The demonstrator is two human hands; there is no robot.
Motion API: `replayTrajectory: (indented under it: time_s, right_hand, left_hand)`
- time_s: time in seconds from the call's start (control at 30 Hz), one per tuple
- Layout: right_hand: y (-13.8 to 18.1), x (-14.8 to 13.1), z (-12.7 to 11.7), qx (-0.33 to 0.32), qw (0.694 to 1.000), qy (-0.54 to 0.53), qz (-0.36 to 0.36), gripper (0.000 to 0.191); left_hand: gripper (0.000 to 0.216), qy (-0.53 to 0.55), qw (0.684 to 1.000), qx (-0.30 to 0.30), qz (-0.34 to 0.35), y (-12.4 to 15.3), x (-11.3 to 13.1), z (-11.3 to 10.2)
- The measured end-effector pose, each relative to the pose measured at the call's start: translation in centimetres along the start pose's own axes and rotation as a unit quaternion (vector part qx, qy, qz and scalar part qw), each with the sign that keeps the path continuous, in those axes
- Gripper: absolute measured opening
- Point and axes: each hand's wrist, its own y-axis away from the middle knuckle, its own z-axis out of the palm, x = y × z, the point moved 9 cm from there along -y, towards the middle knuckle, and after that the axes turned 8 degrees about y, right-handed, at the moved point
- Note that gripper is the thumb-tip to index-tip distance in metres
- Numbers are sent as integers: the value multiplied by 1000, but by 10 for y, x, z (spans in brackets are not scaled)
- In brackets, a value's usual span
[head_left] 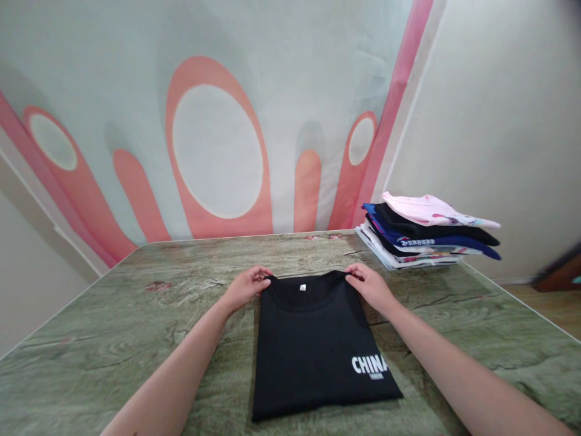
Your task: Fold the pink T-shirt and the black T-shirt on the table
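Observation:
A black T-shirt lies folded into a rough rectangle on the table, its neckline at the far end. White lettering reading "CHINA" runs to its right edge, and a small white label shows inside the collar. My left hand pinches the far left shoulder corner between thumb and fingers. At the far right shoulder corner, my right hand pinches the cloth in the same way. Both shoulder corners look slightly raised beside the collar.
The wood-patterned table has a pale edge. A stack of folded clothes, pink on top with black, blue and white layers below, sits at the back right. Behind the table hangs a grey backdrop with coral shapes.

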Motion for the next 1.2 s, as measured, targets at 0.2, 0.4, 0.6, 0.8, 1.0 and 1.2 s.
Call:
replayTrajectory:
  time_s: [0.2,0.4,0.6,0.8,1.0,1.2]
  right_hand:
    - [0,5,19,-74,990,-116,38,31]
    - [-4,19,20,-63,993,-95,40,25]
    - [-7,23,16,-21,998,-42,31,19]
    - [7,-15,0,34,997,18,-67,14]
    - [4,-8,2,58,997,46,-21,21]
    - [-11,37,18,2,998,17,58,32]
  left_hand:
    - [38,-27,998,-38,34,-1,3,10]
    - [31,-62,997,-37,34,-4,-7,6]
    - [27,-48,999,-3,8,-3,-8,5]
    - [22,-29,999,5,42,3,1,4]
    - [24,-37,998,36,19,0,-7,1]
    - [19,-75,993,84,-24,-7,-27,-4]
